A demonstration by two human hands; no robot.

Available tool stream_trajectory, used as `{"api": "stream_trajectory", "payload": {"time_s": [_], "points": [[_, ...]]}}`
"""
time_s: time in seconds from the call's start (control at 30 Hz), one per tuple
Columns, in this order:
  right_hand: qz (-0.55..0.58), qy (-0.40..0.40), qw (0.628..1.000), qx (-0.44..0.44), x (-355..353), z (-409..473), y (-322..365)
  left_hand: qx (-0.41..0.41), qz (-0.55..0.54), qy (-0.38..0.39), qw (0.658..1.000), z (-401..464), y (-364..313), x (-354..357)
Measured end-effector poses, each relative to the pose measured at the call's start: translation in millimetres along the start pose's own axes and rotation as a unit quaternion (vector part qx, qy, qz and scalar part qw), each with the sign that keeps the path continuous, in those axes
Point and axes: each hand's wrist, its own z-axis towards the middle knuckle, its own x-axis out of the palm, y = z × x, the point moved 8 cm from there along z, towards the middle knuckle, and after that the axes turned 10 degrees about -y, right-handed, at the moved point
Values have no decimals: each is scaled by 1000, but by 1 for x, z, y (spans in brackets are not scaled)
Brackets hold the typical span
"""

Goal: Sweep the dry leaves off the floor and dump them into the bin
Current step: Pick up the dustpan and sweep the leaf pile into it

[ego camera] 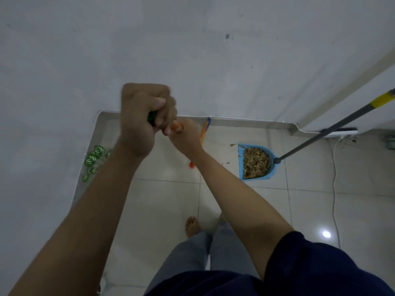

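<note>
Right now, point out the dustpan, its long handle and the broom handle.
dustpan (241,165): head view, on its blue left rim.
long handle (333,127): head view, mid grey shaft.
broom handle (177,127): head view, orange part between the hands.

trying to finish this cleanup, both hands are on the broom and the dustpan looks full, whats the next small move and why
Probably set the broom aside and reach for the dustpan handle. The blue dustpan already holds a heap of dry leaves, with only a few scraps on the tiles beside it. The left hand and right hand both grip the broom's top, so neither is free to lift the pan.
</note>
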Motion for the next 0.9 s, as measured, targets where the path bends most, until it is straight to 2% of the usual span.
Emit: {"api": "stream_trajectory", "payload": {"time_s": [0.13,0.27,0.37,0.43,0.6,0.67,0.77,0.9], "points": [[-12,-90,988,121,-30,7,-39,-88,58,131,986,21,51,39],[24,-134,960,243,-46,-14,-80,-140,45,203,968,26,79,66],[-25,-203,953,224,-53,-15,-88,-152,24,212,965,31,79,68],[-9,-235,953,191,-52,-7,-79,-144,15,208,967,39,67,67],[-13,-240,968,67,-52,12,-23,-103,13,179,978,57,17,56],[13,-185,981,59,-41,16,-11,-86,20,153,984,58,5,44],[7,-18,996,84,-6,15,-10,-67,46,76,994,53,6,22],[-41,143,988,45,25,-4,-24,-39,69,-48,996,21,27,-2]]}}
